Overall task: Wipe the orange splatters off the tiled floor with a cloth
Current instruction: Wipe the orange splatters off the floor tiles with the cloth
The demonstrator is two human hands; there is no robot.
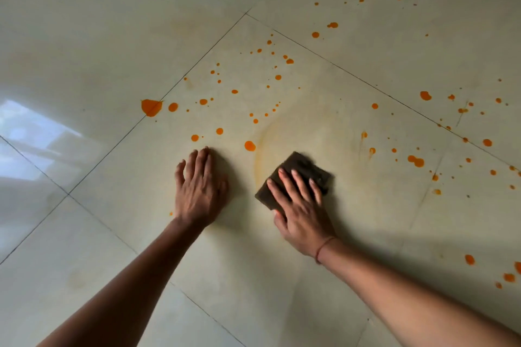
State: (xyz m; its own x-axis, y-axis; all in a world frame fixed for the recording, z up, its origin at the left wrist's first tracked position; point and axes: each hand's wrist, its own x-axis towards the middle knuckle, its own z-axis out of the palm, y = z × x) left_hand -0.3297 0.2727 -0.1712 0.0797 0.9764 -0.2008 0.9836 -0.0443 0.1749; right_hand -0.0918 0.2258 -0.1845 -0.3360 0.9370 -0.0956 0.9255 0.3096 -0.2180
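Observation:
A dark brown folded cloth (pixel 307 166) lies flat on the pale glossy tiled floor (pixel 352 220). My right hand (pixel 298 205) presses on it with straight, spread fingers. My left hand (pixel 200 191) rests palm down on the tile to the left of the cloth, fingers straight. Several orange splatters dot the floor: a large blob (pixel 151 107) at the tile joint to the left, a round drop (pixel 249 146) just beyond my hands, and scattered drops (pixel 415 160) on the right. A faint orange smear (pixel 260 155) curves left of the cloth.
Dark grout lines (pixel 197 62) cross the floor diagonally. More orange drops lie at the far right (pixel 425 95), lower right (pixel 469 259) and far back (pixel 332 25). A bright window reflection (pixel 33 132) shines on the left tiles.

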